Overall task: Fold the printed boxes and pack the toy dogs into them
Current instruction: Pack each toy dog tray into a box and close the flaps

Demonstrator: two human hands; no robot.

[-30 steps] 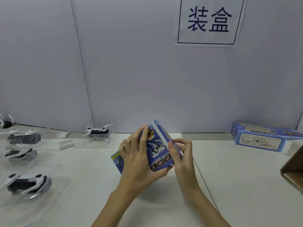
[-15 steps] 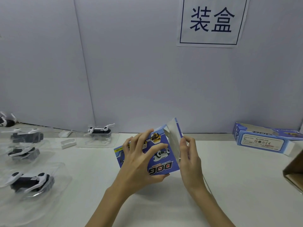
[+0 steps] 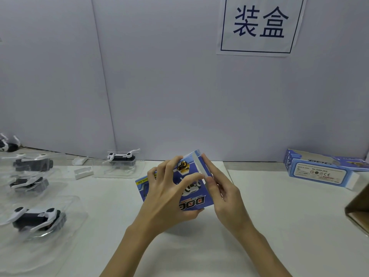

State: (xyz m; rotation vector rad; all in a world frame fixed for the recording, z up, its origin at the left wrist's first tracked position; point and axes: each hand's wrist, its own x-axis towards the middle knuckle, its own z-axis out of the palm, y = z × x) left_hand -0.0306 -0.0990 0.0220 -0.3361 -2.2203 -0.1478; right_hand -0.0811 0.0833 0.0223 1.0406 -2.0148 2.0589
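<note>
Head view is showing both hands working just above the middle of the desk (image 3: 279, 226). The left hand (image 3: 165, 198) is gripping the box (image 3: 192, 188) across its printed face, fingers spread and curled over the top, thumb under the near edge. The right hand (image 3: 223, 194) is pressing straight fingers against the box's right end, where a white flap (image 3: 199, 166) is standing up, thumb on the near side of it. The box is being held tilted, clear of the desk surface.

Along the left edge, toy dogs in clear trays are lying in a row: the nearest dog (image 3: 37, 217), another (image 3: 30, 183) behind it, a third (image 3: 33, 163) farther back. One more dog (image 3: 121, 157) is sitting in a tray near the far edge, with two small white parts (image 3: 82, 172) just left of it. At the right edge a brown carton (image 3: 358, 208) is poking in. Toward the far right corner a second box (image 3: 323, 170) is lying on its side. On the wall behind, a sign (image 3: 259, 25) is hanging.
</note>
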